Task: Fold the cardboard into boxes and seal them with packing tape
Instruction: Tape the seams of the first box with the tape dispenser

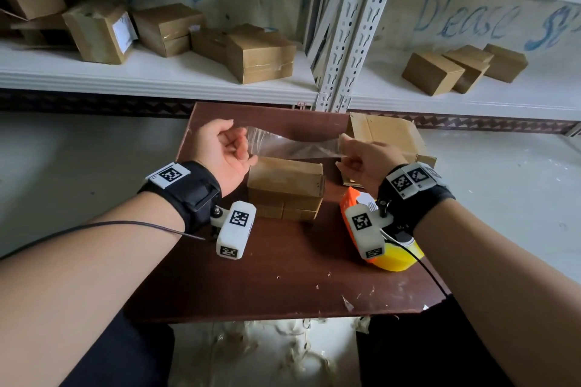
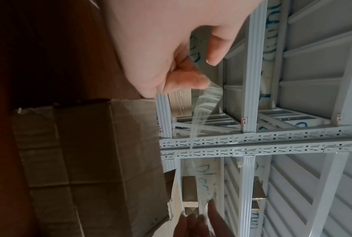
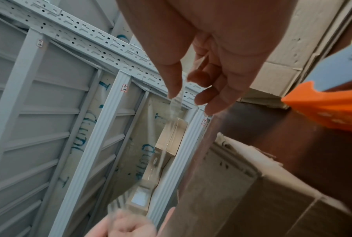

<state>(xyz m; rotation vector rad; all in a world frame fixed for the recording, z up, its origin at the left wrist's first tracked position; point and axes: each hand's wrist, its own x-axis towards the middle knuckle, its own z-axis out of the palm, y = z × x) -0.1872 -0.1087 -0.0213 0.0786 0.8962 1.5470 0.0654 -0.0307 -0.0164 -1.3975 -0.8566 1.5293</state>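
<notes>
— Forearms fill the near view; what sits under them?

— Beneath them lies the dark brown wooden desk (image 1: 283,267), with white metal shelving (image 1: 352,25) behind it. Mid-desk stands the small folded brown cardboard box (image 1: 285,187), flaps down. A flattened brown cardboard blank (image 1: 390,135) lies at the far right corner, an orange-and-yellow plastic tape dispenser (image 1: 390,256) nearer.

— And the hands?

— The left hand (image 1: 224,151) pinches one end of a clear strip of packing tape (image 1: 292,143); the right hand (image 1: 367,159) pinches the other. Each grip is clamped on tape, stretched just above the box.

— So, which step?

— Sealing, I'd say. Next calls for lowering the strip centred along the seam, kept taut, then pressing it flat.
</notes>
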